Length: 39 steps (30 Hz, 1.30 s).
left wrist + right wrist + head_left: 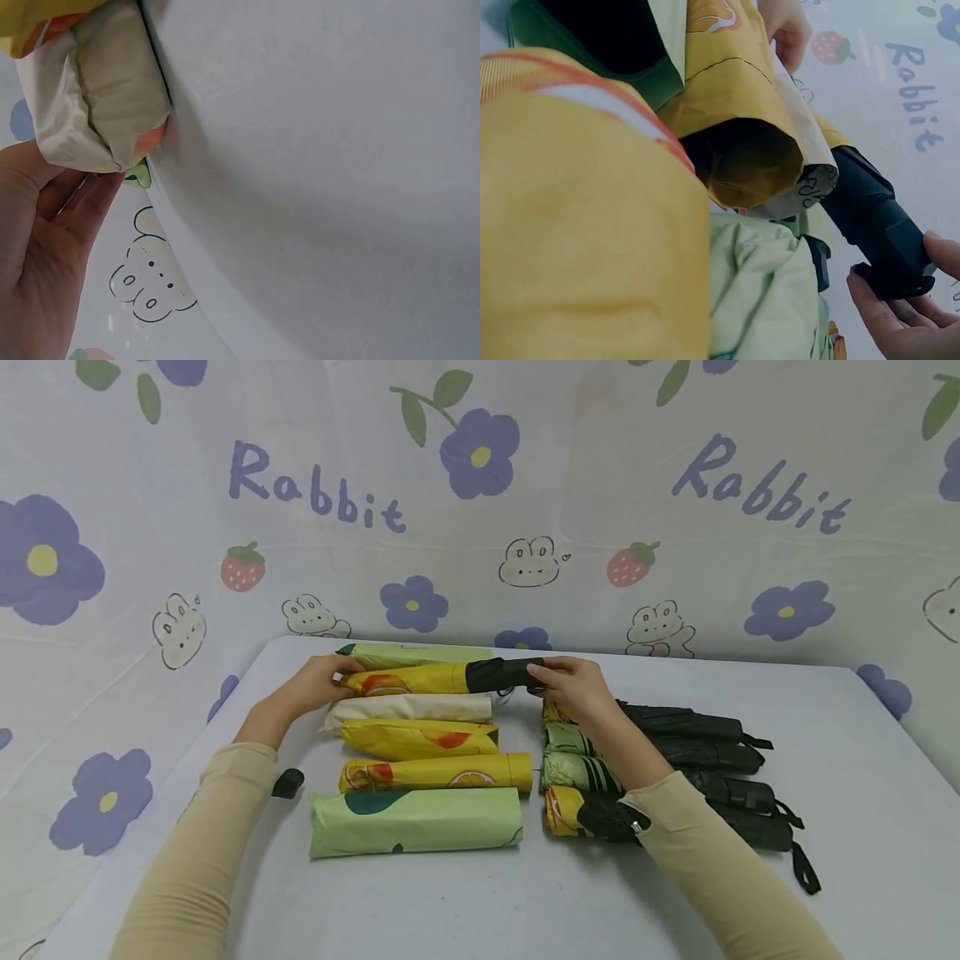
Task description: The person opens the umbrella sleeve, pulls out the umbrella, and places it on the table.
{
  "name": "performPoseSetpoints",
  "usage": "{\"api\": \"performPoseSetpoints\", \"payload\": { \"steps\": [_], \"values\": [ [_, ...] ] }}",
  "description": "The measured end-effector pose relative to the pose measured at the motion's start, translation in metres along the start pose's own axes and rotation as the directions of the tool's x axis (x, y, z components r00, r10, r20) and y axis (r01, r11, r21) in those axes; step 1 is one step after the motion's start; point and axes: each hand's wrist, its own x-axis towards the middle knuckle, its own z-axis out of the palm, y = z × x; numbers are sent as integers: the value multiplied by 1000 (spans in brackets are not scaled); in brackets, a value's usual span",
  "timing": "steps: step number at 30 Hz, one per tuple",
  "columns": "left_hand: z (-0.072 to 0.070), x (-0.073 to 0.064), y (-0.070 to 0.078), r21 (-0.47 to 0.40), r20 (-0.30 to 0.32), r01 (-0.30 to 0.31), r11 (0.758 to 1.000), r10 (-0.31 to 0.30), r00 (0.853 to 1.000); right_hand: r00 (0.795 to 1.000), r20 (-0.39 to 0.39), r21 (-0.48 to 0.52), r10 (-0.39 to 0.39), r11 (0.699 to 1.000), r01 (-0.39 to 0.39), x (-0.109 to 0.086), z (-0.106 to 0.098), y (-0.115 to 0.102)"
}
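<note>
Toward the back of the table, both hands hold a folded umbrella in a yellow fruit-print sleeve (pixel 412 679). The left hand (pixel 315 683) grips the sleeve's left end. At the other end, the right hand (pixel 573 685) has its thumb and fingers round the umbrella's black handle end (pixel 498 673), which sticks out of the sleeve. The right wrist view shows that black end (pixel 877 217) between thumb and fingers of the right hand (pixel 915 322). Just in front lies a cream sleeve (pixel 412 708); its end (pixel 112 97) shows close to the left fingers in the left wrist view.
A light green sleeve (pixel 420 654) lies behind the held umbrella. Nearer are two more yellow sleeves (pixel 420 739) and a large green one (pixel 450 822). Several folded umbrellas (pixel 570 774) with black handles lie under and beside the right forearm. A printed curtain (pixel 570 485) hangs behind.
</note>
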Motion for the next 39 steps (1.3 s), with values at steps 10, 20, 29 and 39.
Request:
{"api": "performPoseSetpoints", "payload": {
  "steps": [10, 20, 29, 39],
  "values": [
    [3, -1, 0, -20, 5, -2, 1000, 2, 1000, 1000, -1, 15, -1, 1000, 1, -2, -10, 1],
    [4, 0, 2, -14, -6, -13, 1000, 12, 1000, 1000, -2, 50, -2, 999, 2, -3, -20, 5],
    [5, 2, 4, -11, -7, -29, 1000, 29, 1000, 1000, -3, 57, -2, 998, 3, -3, -29, 7],
    [7, 2, 7, 16, 7, -38, 999, 38, 999, 1000, -3, 81, 0, 997, 1, -4, -38, 8]
  ]
}}
